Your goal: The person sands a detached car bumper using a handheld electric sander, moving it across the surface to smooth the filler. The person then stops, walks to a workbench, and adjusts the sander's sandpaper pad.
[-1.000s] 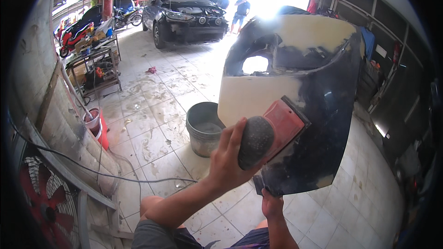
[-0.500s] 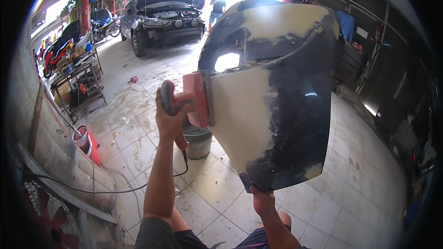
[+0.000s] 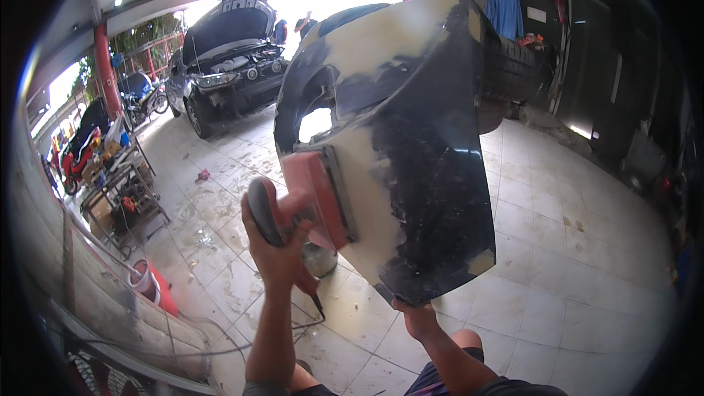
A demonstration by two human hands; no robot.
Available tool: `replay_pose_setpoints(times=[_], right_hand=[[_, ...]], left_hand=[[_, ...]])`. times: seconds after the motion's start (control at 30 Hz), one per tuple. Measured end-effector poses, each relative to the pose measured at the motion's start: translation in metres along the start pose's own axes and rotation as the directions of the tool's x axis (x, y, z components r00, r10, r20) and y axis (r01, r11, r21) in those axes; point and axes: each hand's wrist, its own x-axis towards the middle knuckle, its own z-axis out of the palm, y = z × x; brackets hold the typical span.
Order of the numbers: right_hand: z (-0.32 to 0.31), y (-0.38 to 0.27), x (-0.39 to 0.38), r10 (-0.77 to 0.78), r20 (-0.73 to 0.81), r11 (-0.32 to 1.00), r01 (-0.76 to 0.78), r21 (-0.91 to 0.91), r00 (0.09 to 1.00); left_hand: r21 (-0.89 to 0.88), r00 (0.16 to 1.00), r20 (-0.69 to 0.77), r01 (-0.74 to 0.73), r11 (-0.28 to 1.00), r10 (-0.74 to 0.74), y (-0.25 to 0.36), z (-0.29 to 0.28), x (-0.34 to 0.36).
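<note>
Red and black, the sander point(image 3: 314, 194) is clamped in my left hand point(image 3: 276, 258), fingers curled around the dark handle and thumb along the red body. Its flat pad point(image 3: 345, 198) is turned to the pale left part of the panel point(image 3: 440, 183), seemingly touching it. I have the panel tilted up before me, dark on the right, pale patches across its top and left, an opening at its upper left. My right hand point(image 3: 418, 320) grips its bottom edge, thumb in front; the fingers behind are hidden. From the sander's tail a cord point(image 3: 319, 309) drops toward the tiles point(image 3: 539, 279). Behind the sander, partly covered, stands a bucket point(image 3: 320, 260). Farther off are a car point(image 3: 227, 84) with its hood raised, a cluttered rack point(image 3: 121, 198) and, on the right, a hanging blue shirt point(image 3: 504, 16).
</note>
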Motion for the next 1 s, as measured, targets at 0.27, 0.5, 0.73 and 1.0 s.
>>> replay_pose_setpoints(times=[0.27,0.5,0.73,1.0], right_hand=[[0.004,-0.008,0.001,-0.071,0.004,0.976,0.071,-0.207,0.997],[0.018,-0.012,-0.004,-0.138,0.143,0.967,0.164,-0.193,0.980],[0.024,-0.005,-0.003,-0.012,0.147,0.990,0.033,-0.140,0.989],[-0.009,0.003,0.007,0.006,0.031,0.950,0.004,-0.311,0.999]], left_hand=[[0.182,0.972,0.135,-0.217,0.959,0.195,0.043,0.013,-0.076],[0.139,0.946,0.097,-0.320,0.937,0.308,0.077,0.032,0.019],[0.042,0.983,0.148,-0.119,0.992,0.112,0.085,0.029,0.037],[0.200,0.976,0.110,-0.208,0.957,0.189,0.014,0.023,-0.095]])
